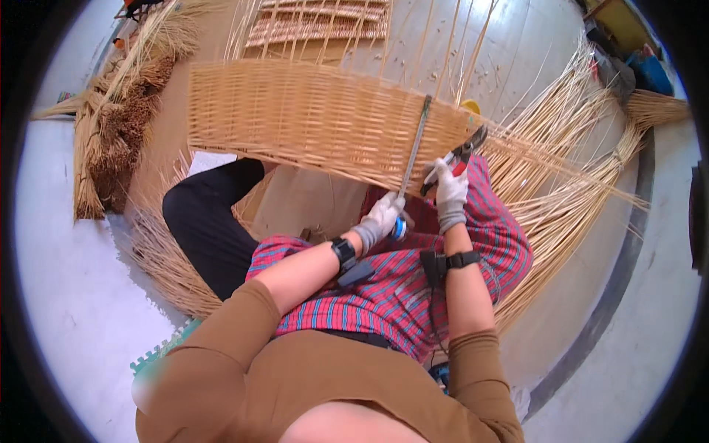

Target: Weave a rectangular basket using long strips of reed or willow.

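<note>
A long woven wicker panel [310,111] lies across my lap, long stakes sticking out from its top and right end. My left hand [384,212], in a white glove, is closed on a blue tape measure [399,227] at the panel's lower edge, its metal blade [415,144] drawn out upward across the weave. My right hand [447,183], also gloved, grips red-and-black pruning shears [468,153] against the panel, right of the blade, with the jaws pointing up to the right.
Bundles of canes [111,148] lie at the left, loose long canes [561,192] spread on the floor at the right. Stacked woven pieces [314,22] are at the back, blue and grey bags [646,70] at the back right. My crossed legs [207,214] are beneath the panel.
</note>
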Demonstrator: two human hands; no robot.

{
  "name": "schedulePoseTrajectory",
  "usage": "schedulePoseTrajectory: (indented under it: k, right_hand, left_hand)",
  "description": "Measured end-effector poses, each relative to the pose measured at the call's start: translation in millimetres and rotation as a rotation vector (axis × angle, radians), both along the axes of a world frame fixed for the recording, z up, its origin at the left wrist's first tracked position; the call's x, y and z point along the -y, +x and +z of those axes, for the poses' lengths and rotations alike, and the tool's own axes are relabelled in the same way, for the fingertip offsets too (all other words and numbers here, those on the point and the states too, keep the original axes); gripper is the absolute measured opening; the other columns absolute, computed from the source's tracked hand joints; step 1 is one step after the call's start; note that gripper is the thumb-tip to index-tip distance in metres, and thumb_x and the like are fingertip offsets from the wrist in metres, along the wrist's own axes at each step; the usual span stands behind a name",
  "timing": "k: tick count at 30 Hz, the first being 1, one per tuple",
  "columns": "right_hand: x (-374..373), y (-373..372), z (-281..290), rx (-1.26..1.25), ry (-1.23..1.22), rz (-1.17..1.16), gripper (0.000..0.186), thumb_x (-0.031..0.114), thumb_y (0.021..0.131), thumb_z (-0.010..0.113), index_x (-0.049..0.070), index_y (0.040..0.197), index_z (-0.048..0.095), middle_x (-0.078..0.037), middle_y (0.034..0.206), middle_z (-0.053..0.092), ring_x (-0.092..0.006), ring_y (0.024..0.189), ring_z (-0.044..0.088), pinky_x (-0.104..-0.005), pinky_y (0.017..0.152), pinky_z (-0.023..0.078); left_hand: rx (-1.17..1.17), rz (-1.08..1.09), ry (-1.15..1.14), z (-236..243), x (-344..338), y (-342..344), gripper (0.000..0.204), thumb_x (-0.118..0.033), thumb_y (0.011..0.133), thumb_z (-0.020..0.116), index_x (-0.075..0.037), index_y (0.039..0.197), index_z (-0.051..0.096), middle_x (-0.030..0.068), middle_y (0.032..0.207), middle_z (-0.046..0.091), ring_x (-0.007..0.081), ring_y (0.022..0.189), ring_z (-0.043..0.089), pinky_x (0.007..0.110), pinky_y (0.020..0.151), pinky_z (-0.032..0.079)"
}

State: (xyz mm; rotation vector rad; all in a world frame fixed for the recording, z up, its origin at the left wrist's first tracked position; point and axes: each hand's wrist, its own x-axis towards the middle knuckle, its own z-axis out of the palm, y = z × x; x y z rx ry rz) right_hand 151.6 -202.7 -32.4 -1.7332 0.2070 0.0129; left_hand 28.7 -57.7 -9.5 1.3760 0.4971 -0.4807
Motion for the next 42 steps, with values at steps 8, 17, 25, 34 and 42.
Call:
schedulePoseTrajectory:
  k: [8, 17, 25, 34, 42]
  right_hand:
    - [-3.9, -5.6, 6.6, -0.186, 0.238, 0.019, 0.046, 0.021, 0.093, 0.076, 0.002, 0.131, 0.058, -0.010, 0.093, 0.077, -0.0163, 0.074, 0.072, -0.0319, 0.066, 0.058]
    - [-21.5, -18.0, 47.1, -0.155, 0.103, 0.000, 0.048, 0.018, 0.097, 0.070, 0.002, 0.137, 0.050, -0.009, 0.085, 0.076, -0.0171, 0.068, 0.071, -0.0313, 0.062, 0.057]
    - [-37.7, -78.1, 34.7, -0.191, 0.142, -0.151, 0.069, 0.014, 0.094, 0.072, 0.001, 0.153, 0.038, -0.011, 0.106, 0.070, -0.0242, 0.091, 0.067, -0.0390, 0.088, 0.055]
    - [-88.4, -121.2, 9.1, -0.057, 0.044, -0.110, 0.087, 0.012, 0.089, 0.073, 0.016, 0.163, 0.026, -0.014, 0.146, 0.058, -0.0277, 0.126, 0.064, -0.0398, 0.105, 0.050]
    - [-88.3, -128.0, 5.8, -0.023, -0.058, -0.105, 0.086, 0.013, 0.089, 0.072, 0.017, 0.162, 0.027, -0.014, 0.143, 0.060, -0.0273, 0.121, 0.066, -0.0401, 0.103, 0.051]
  left_hand:
    - [-0.204, 0.140, -0.286, -1.0, 4.6, -0.3, 0.028, -0.037, 0.111, 0.048, -0.009, 0.117, 0.049, 0.0160, 0.085, 0.071, 0.0251, 0.058, 0.065, 0.038, 0.049, 0.055]
    - [-0.192, 0.128, -0.191, 1.2, -1.0, -3.9, 0.030, -0.037, 0.111, 0.049, -0.008, 0.116, 0.054, 0.0127, 0.082, 0.071, 0.0224, 0.058, 0.064, 0.034, 0.051, 0.052]
    - [0.102, 0.037, 0.237, 45.4, -36.2, -2.9, 0.024, -0.029, 0.106, 0.063, -0.006, 0.105, 0.070, 0.0004, 0.075, 0.064, 0.0109, 0.061, 0.055, 0.027, 0.056, 0.046]
    - [0.677, -0.042, 0.993, 97.0, -51.5, 38.6, 0.046, -0.018, 0.097, 0.068, -0.022, 0.142, 0.061, 0.0150, 0.148, 0.053, 0.0343, 0.112, 0.069, 0.041, 0.086, 0.060]
    - [0.488, -0.448, 1.210, 97.1, -58.3, 74.4, 0.082, -0.027, 0.092, 0.073, -0.037, 0.163, 0.033, 0.0186, 0.168, 0.027, 0.0387, 0.093, 0.074, 0.045, 0.069, 0.061]
